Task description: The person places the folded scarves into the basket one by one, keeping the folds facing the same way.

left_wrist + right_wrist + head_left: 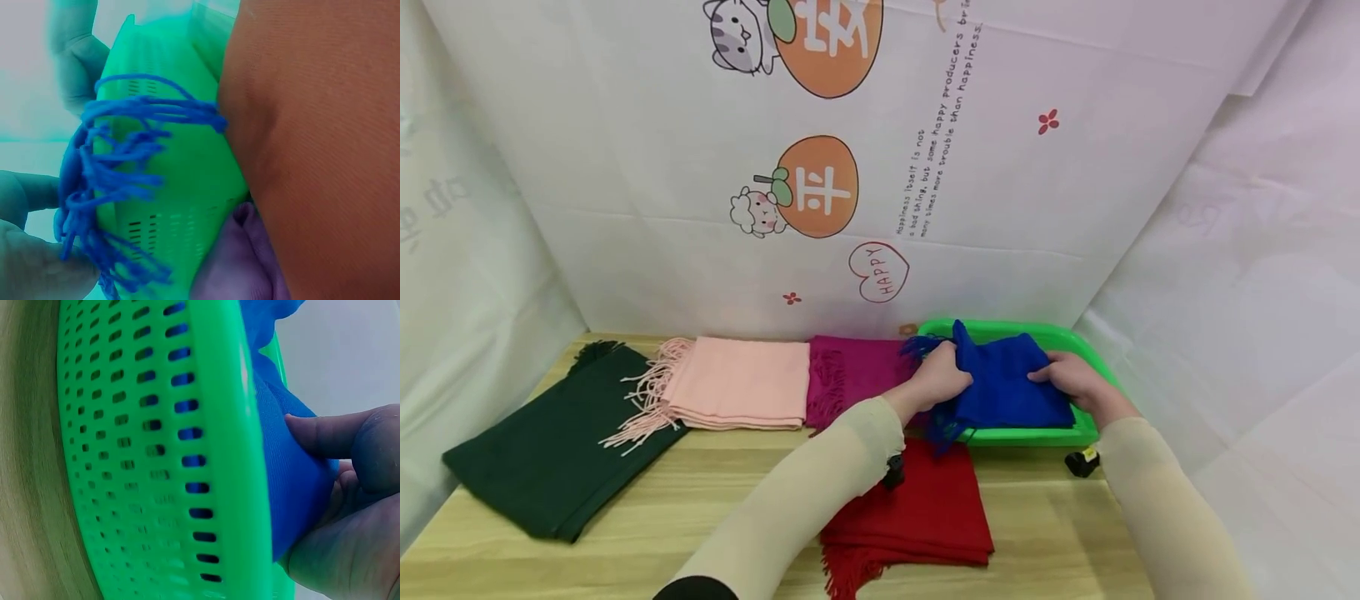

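A folded blue scarf (1011,387) lies in the green basket (1101,367) at the back right, its fringe hanging over the basket's left side. My left hand (942,379) grips the scarf's left edge near that fringe. On the right edge, my right hand (1078,385) pinches the fabric between thumb and fingers. The right wrist view shows the thumb pressed on the blue scarf (294,469), just above the basket's rim (234,450). Blue strands (125,150) dangle across the basket's perforated wall in the left wrist view.
Left of the basket lie a magenta scarf (868,367), a pink fringed scarf (748,379) and a dark green scarf (565,442). A red scarf (917,508) lies in front, partly beneath my left forearm. Printed white sheeting (1000,258) rises behind the wooden table (730,483).
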Available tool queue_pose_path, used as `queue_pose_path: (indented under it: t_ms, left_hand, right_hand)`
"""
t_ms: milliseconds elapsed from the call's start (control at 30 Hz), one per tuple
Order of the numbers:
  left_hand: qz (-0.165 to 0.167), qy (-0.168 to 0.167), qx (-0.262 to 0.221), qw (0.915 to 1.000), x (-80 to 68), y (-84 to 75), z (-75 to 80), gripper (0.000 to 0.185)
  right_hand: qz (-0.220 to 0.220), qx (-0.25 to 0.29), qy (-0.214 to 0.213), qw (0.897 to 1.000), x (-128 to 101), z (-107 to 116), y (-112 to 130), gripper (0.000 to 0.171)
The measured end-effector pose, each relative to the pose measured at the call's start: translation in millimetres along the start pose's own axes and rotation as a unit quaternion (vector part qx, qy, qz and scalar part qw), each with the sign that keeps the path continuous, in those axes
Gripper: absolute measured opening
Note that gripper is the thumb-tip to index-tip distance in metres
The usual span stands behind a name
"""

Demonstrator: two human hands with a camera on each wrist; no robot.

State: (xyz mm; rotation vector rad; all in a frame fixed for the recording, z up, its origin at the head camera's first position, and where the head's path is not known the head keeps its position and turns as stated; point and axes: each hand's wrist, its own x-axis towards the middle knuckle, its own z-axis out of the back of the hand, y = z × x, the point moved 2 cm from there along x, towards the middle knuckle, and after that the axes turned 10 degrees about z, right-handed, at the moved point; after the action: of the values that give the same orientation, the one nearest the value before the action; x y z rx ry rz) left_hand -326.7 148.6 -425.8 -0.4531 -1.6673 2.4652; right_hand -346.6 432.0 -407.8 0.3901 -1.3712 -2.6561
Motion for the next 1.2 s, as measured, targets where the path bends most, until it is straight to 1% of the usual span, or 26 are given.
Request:
queue_pose_path:
  t_ms: [100, 200, 333, 400, 467, 567, 633, 700, 767, 867, 933, 967, 1033, 1200]
  left_hand:
    - [-0.006, 0.006, 0.002, 1.0, 1.9, -2.3, -5.7, 0.068]
    - [-0.003, 0.014, 0.007, 0.9999, 1.9, -2.2, -10.4, 0.069]
    - [-0.001, 0.011, 0.036, 0.9993, 4.0, -3.6, -13.6, 0.07]
    - [-0.001, 0.011, 0.052, 0.9986, 7.2, -5.6, -16.2, 0.069]
    - [0.002, 0.019, 0.059, 0.9981, 11.8, -6.6, -19.8, 0.069]
    - [0.019, 0.033, 0.059, 0.9975, 18.6, -6.3, -25.1, 0.068]
    - [0.032, 0.045, 0.058, 0.9968, 24.1, -5.6, -28.0, 0.056]
    - [0.04, 0.053, 0.062, 0.9958, 28.9, -5.3, -30.6, 0.032]
    - [0.043, 0.054, 0.072, 0.995, 37.0, -3.7, -35.7, 0.007]
    - [0.046, 0.059, 0.08, 0.994, 42.4, -4.0, -40.9, 0.028]
    - [0.044, 0.059, 0.082, 0.9939, 44.5, -3.2, -44.3, 0.035]
    - [0.045, 0.064, 0.078, 0.9939, 42.6, -4.7, -44.1, 0.037]
    - [0.041, 0.06, 0.085, 0.9937, 42.9, -3.0, -46.3, 0.039]
    - [0.052, 0.057, 0.088, 0.9931, 41.7, 0.6, -46.3, 0.041]
  right_hand:
    - [-0.005, -0.011, -0.003, 1.0, 0, 4, -4, 0.079]
    - [-0.013, -0.016, -0.001, 1.0, -1, 7, -6, 0.081]
    - [-0.016, -0.027, -0.006, 0.999, 2, 10, -10, 0.082]
    - [-0.018, -0.035, -0.01, 0.999, 5, 11, -11, 0.084]
    - [-0.021, -0.042, -0.014, 0.999, 7, 13, -12, 0.085]
    - [-0.029, -0.048, -0.011, 0.998, 8, 13, -14, 0.087]
    - [-0.031, -0.05, -0.008, 0.998, 9, 13, -16, 0.087]
    - [-0.03, -0.055, -0.01, 0.998, 11, 13, -19, 0.087]
    - [-0.03, -0.064, -0.014, 0.997, 11, 15, -23, 0.086]
    - [-0.034, -0.076, -0.022, 0.996, 11, 17, -30, 0.084]
    - [-0.037, -0.082, -0.024, 0.996, 11, 18, -35, 0.083]
    - [-0.037, -0.083, -0.026, 0.996, 11, 18, -37, 0.082]
    - [-0.038, -0.085, -0.028, 0.995, 12, 17, -40, 0.083]
    - [-0.042, -0.078, -0.034, 0.996, 15, 14, -41, 0.086]
